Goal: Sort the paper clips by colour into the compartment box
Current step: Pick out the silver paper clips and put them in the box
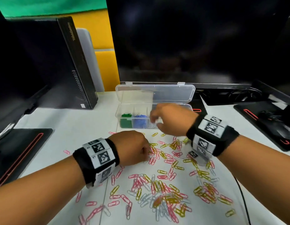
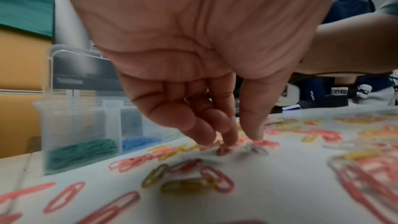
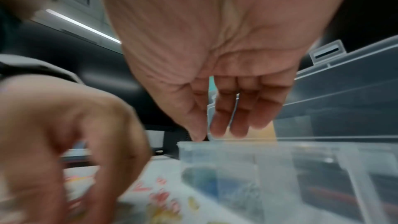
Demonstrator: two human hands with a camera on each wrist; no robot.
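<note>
Loose paper clips (image 1: 163,189) closest to the head cam are a pink, yellow and white jumble all over the white desk (image 1: 63,127), so plenty is left to sort. Green and blue look done: each has its own pile in the two leftmost cells of the clear compartment box (image 1: 124,109), which sits just behind the scatter with its lid (image 1: 173,93) flipped back, probably so both hands can drop straight in.

Left hand (image 1: 133,148) is down in the near edge of the pile. From the head cam it's just a knuckly fist, but the left wrist cam shows the fingertips (image 2: 206,135) bunched together and pointing down, touching the desk among a few clips. Looks like it's gathering or pinching one, though it's too blurry to say it actually has a clip, or what colour.

Right hand (image 1: 170,119) hangs over the box by the cell next to the blue ones. Right wrist cam shows its fingers (image 3: 237,117) hanging loose, slightly apart, thumb near them, with nothing I can see between them. My guess is it's at the drop-off point for the white clips, since that cell seems to hold pale ones in the head view.

Behind it all are a dark monitor (image 1: 198,38) and a black PC tower (image 1: 63,62).
</note>
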